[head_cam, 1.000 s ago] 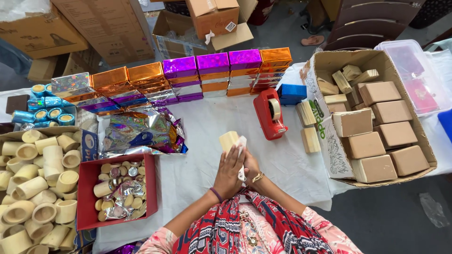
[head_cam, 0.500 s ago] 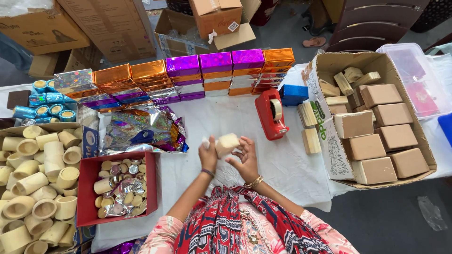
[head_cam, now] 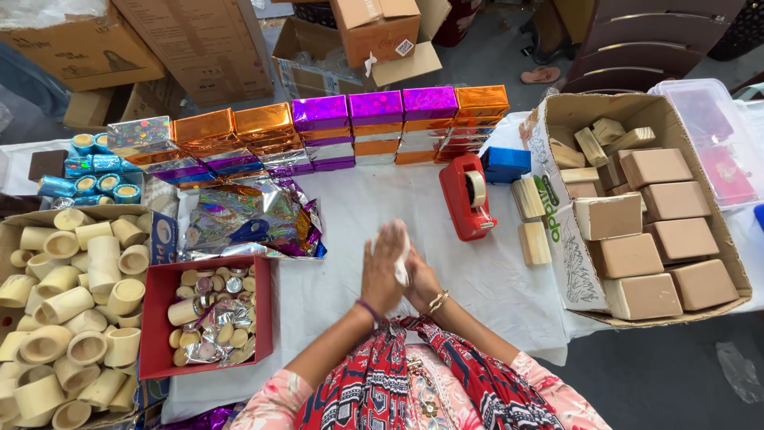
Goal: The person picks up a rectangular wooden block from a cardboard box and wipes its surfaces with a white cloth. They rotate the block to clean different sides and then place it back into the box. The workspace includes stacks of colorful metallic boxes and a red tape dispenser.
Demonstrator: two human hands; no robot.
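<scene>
Head view. Left hand (head_cam: 382, 267) and right hand (head_cam: 419, 280): palms pressed together over the white-covered counter (head_cam: 350, 207), a pale sheet, tissue or paper (head_cam: 403, 263), pinched between them; whether a block lies inside cannot be told. Both grips closed flat on the sheet. Step judged: wrapping or smoothing a small item at the counter's middle. The next move would call for parting the palms and steadying the wrap.

Around: red tape dispenser (head_cam: 465, 195) just right of the hands; loose wooden blocks (head_cam: 533, 239) beside it; carton of tan blocks (head_cam: 660, 239) far right; foil sheets (head_cam: 255, 219) and red tray (head_cam: 151, 318) left. Nothing obstructs the hands.
</scene>
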